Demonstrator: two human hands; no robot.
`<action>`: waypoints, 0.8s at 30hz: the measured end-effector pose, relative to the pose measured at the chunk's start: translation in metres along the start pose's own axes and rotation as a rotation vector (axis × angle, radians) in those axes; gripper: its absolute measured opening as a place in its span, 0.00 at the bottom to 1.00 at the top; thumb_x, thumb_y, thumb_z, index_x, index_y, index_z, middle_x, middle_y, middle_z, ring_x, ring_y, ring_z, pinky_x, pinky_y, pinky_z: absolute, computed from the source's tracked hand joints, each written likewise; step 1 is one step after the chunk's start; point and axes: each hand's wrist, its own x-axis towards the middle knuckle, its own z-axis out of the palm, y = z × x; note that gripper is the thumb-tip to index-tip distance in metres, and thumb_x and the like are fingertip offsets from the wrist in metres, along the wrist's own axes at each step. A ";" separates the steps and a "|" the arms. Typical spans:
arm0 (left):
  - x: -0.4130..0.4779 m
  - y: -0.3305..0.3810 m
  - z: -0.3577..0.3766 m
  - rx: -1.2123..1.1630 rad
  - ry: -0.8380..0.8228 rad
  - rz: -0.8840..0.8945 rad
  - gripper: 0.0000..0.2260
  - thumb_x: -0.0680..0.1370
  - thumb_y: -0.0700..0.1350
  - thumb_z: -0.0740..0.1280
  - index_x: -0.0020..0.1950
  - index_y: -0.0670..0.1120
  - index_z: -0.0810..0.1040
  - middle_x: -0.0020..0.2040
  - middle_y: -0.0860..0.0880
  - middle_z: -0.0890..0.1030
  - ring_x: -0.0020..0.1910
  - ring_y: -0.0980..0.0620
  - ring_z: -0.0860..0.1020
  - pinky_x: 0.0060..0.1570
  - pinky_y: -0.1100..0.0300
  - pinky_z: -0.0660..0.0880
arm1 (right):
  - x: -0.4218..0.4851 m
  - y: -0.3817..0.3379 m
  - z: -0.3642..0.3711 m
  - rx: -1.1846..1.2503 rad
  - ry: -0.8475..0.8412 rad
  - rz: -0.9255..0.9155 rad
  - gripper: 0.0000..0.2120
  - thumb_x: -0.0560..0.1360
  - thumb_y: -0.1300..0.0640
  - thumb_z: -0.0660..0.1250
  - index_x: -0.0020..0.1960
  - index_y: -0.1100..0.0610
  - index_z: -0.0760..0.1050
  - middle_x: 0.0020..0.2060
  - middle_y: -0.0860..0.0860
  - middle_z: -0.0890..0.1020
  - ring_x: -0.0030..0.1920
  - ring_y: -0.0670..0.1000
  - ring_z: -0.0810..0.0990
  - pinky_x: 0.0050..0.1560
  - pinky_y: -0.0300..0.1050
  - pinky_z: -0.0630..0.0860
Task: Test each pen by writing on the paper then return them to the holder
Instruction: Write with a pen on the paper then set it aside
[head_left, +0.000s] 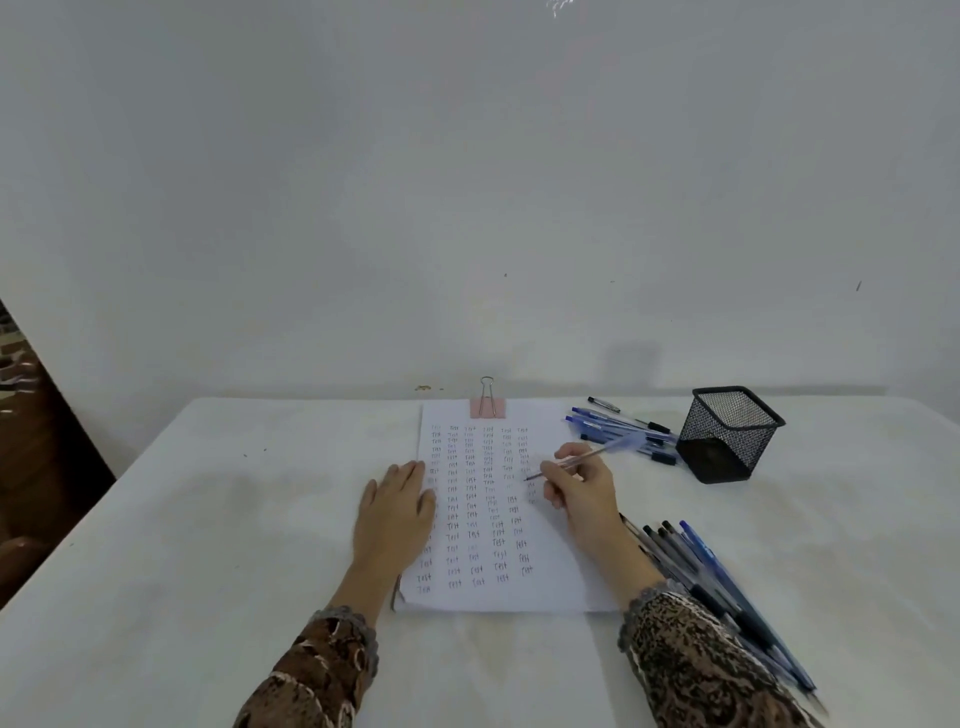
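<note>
A white sheet of paper (493, 519), covered with rows of the word "Test", lies in the middle of the table under a pink binder clip (487, 408). My left hand (397, 512) rests flat on the paper's left edge. My right hand (582, 493) grips a clear pen with a blue cap end (582, 457), its tip touching the paper near the right column. A black mesh holder (727, 434) stands at the back right; I see no pens sticking out of it. Several blue pens (618, 428) lie left of the holder.
Several more dark and blue pens (727, 587) lie in a bundle on the table beside my right forearm. The white table (208, 519) meets a pale wall at its far edge. A dark wooden piece of furniture (31, 457) stands at the left.
</note>
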 end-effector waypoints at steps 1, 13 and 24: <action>0.000 0.001 0.000 0.001 0.002 -0.001 0.22 0.82 0.49 0.49 0.75 0.47 0.55 0.75 0.51 0.58 0.75 0.52 0.53 0.74 0.53 0.47 | 0.000 0.001 0.000 -0.077 0.025 -0.038 0.18 0.71 0.75 0.63 0.33 0.55 0.65 0.27 0.53 0.67 0.21 0.44 0.69 0.23 0.35 0.65; -0.002 0.004 -0.002 0.017 -0.015 -0.008 0.22 0.82 0.49 0.48 0.76 0.46 0.53 0.76 0.50 0.56 0.75 0.52 0.51 0.74 0.53 0.46 | -0.006 0.008 0.009 -0.256 0.069 -0.117 0.24 0.65 0.76 0.60 0.29 0.52 0.53 0.25 0.46 0.57 0.25 0.42 0.55 0.30 0.35 0.55; -0.003 0.005 -0.002 0.016 -0.017 -0.015 0.22 0.82 0.49 0.48 0.76 0.47 0.53 0.76 0.51 0.56 0.75 0.52 0.51 0.74 0.53 0.46 | -0.008 0.009 0.008 -0.268 0.036 -0.138 0.24 0.65 0.75 0.61 0.27 0.52 0.53 0.27 0.47 0.57 0.28 0.45 0.56 0.35 0.37 0.57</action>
